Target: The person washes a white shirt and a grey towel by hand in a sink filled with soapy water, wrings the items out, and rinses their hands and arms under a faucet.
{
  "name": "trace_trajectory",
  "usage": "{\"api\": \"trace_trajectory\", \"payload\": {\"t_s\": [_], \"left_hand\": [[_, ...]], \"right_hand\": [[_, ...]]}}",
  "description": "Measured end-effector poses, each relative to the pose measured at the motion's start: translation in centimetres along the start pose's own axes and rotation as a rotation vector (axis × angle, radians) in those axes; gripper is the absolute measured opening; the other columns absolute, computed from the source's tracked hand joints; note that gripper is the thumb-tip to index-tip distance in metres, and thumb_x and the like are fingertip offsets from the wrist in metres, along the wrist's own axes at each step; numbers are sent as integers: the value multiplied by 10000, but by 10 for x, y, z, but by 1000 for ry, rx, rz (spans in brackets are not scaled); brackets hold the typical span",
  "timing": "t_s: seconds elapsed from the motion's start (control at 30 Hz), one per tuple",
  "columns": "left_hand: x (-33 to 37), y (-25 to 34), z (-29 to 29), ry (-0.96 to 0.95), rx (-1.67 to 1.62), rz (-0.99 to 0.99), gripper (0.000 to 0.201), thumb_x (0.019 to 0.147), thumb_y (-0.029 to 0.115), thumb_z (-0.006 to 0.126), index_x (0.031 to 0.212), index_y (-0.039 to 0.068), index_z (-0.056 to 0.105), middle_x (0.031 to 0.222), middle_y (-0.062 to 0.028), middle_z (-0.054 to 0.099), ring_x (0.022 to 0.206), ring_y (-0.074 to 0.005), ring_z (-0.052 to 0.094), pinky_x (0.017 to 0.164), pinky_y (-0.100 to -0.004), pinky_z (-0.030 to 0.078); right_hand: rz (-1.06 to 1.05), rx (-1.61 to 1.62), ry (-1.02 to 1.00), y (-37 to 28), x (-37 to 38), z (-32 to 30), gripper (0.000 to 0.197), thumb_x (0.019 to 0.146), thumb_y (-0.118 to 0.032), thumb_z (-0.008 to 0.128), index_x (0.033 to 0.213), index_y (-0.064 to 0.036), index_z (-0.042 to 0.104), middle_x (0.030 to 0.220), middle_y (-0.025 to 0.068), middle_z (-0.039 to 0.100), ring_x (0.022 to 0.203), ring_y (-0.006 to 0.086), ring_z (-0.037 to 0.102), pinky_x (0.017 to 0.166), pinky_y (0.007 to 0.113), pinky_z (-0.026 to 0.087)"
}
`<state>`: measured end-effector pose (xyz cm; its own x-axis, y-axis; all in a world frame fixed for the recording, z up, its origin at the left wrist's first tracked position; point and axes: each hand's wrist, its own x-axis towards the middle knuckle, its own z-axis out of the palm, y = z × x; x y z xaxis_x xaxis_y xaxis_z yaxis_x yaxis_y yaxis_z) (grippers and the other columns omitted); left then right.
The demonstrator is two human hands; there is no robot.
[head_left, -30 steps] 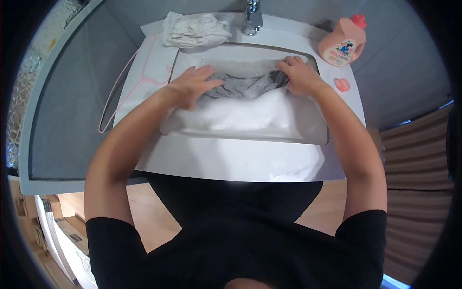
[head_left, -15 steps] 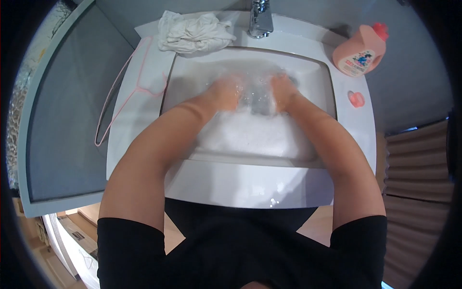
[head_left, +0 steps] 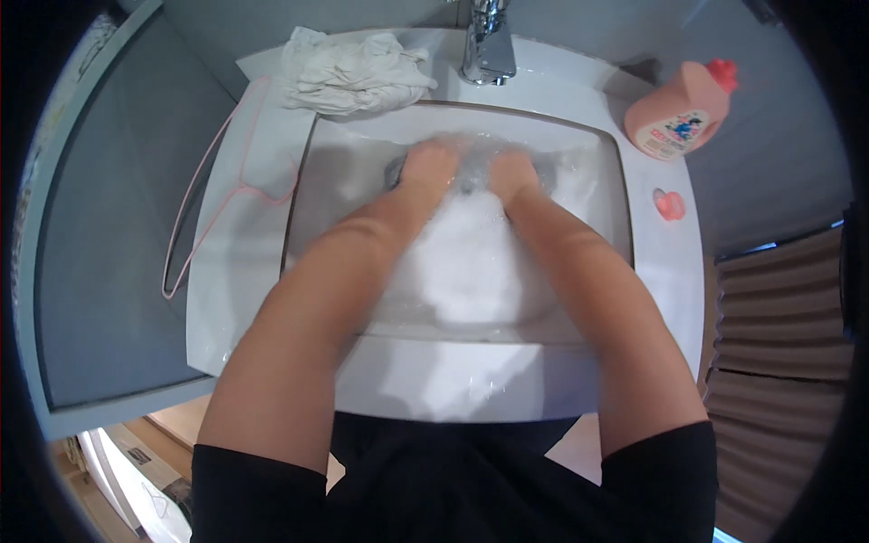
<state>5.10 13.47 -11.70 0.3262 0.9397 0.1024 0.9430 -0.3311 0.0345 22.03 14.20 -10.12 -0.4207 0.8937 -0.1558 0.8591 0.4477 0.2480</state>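
Both my hands are down in the soapy water of a white sink (head_left: 457,332), near its far side. My left hand (head_left: 431,166) is closed on a grey cloth (head_left: 394,170), part of which shows beside its outer edge. A short way to the right, my right hand (head_left: 513,174) also looks closed on grey cloth, with a patch showing past its outer side. Water and blur hide most of the fingertips and the cloth between the hands. White foam (head_left: 475,262) spreads over the water nearer me.
A chrome faucet (head_left: 489,50) rises behind the sink. Bunched white fabric (head_left: 348,72) lies at the back left, with a pink hanger (head_left: 240,187) on the left ledge. At right stand a pink detergent bottle (head_left: 674,113) and a small pink cap (head_left: 670,204).
My hands have shifted slightly within the sink, and the grey cloth shows more beside the left one. The foam has spread differently. The whole view has tilted a little.
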Motion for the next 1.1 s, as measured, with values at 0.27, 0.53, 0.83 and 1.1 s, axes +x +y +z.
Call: {"api": "trace_trajectory", "payload": {"t_s": [0.27,0.53,0.83,1.1], "left_hand": [[-46,6,-99,-156,-64,-80,286,897,193,645,1170,136,705,1189,-106,728,1114,-339,697,897,-462,573],[-79,-27,-147,-174,-953,112,476,815,4,639,1289,-7,597,1144,-135,706,1025,-246,691,905,-351,534],[-76,12,-132,142,-1773,-54,378,918,47,607,1282,-50,577,1159,-120,682,1062,-191,647,946,-315,513],[-76,14,-125,329,-1318,-59,387,890,153,663,1239,-11,633,1117,-136,701,1056,-230,647,956,-344,503]], "right_hand": [[-84,436,-53,-5,-62,-77,277,830,-258,730,1052,-92,721,1019,195,743,1044,417,684,886,466,550],[-79,684,176,48,-108,-100,427,771,-157,742,1178,-48,669,1070,220,726,1061,398,676,910,449,536],[-164,1400,2,30,-124,-125,680,785,-256,770,1370,27,571,1258,143,645,1178,250,585,1026,354,446],[-381,1376,-71,17,-125,-127,565,806,-236,766,1281,31,615,1107,126,702,1050,196,622,968,324,468]]}}
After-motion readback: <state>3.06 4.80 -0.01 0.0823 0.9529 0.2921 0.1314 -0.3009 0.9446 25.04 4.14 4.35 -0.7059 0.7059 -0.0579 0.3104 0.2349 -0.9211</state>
